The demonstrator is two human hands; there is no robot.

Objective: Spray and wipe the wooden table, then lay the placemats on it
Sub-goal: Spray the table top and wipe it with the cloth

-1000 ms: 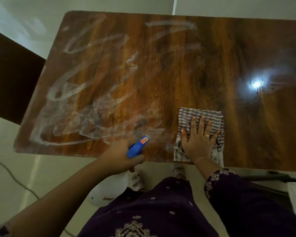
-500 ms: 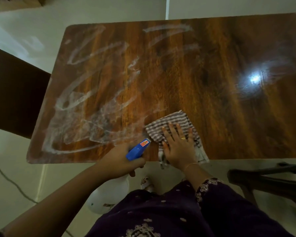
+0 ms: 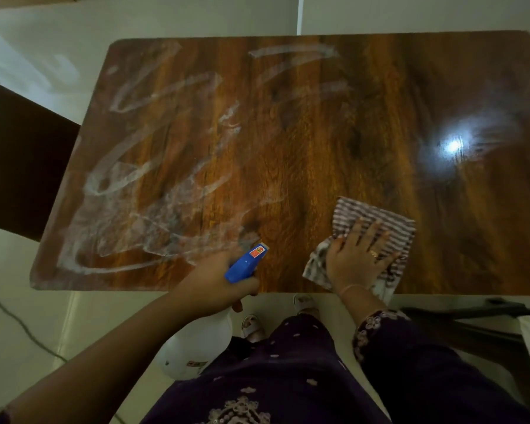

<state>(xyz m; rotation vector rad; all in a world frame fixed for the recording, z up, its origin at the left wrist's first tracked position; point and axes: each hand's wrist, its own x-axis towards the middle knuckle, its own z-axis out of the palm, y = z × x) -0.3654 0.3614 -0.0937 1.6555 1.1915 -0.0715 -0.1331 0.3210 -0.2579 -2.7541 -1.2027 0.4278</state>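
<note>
The wooden table (image 3: 334, 133) fills the view, its left half streaked with white spray foam (image 3: 141, 209). My left hand (image 3: 214, 280) grips a spray bottle (image 3: 196, 347) with a blue trigger head, its white body hanging below the table's near edge. My right hand (image 3: 355, 258) presses flat on a striped cloth (image 3: 377, 221) near the front edge, right of centre. No placemats are in view.
A dark chair (image 3: 16, 166) stands at the table's left side. Another dark chair frame (image 3: 471, 319) sits low at the right by the near edge. A cable (image 3: 13, 319) runs across the pale floor at lower left. A light reflects on the table's right half.
My right hand swept the cloth left toward the bottle half a second ago, and has now slid it back to the right. My left hand with the bottle stayed at the front edge.
</note>
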